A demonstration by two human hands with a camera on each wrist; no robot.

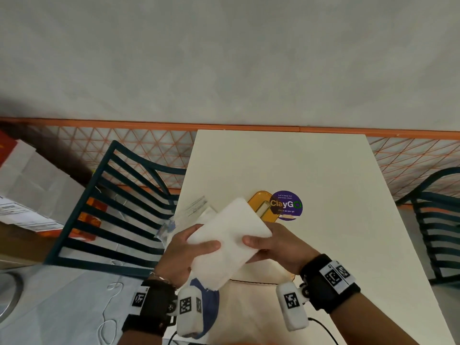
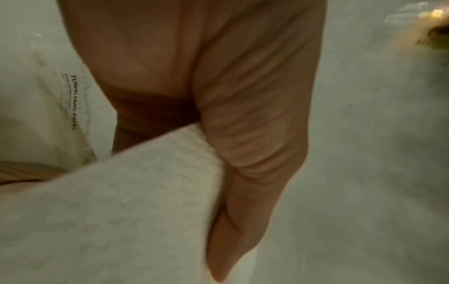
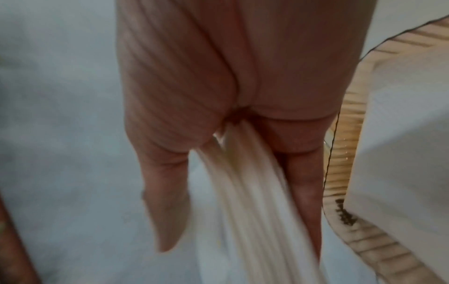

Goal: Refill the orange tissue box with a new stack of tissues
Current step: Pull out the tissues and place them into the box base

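A thick white stack of tissues (image 1: 229, 240) is held tilted above the table, both hands gripping it. My left hand (image 1: 199, 247) grips its left side, thumb on top. My right hand (image 1: 261, 242) pinches the right edge. The left wrist view shows the stack (image 2: 121, 211) under the thumb (image 2: 243, 153). The right wrist view shows layered tissue edges (image 3: 243, 173) between thumb and fingers (image 3: 306, 192). The orange slotted lid (image 1: 260, 205) lies on the table behind the stack. The orange tissue box (image 1: 292, 277) sits below my right hand, mostly hidden; its translucent wall (image 3: 350, 153) shows beside the fingers.
An empty clear tissue wrapper (image 1: 196, 210) with print (image 2: 73, 103) lies left of the stack. A purple round sticker (image 1: 286, 205) is on the white table (image 1: 323, 170). Dark slatted chairs stand left (image 1: 119, 207) and right (image 1: 438, 220). Cardboard boxes (image 1: 29, 183) sit far left.
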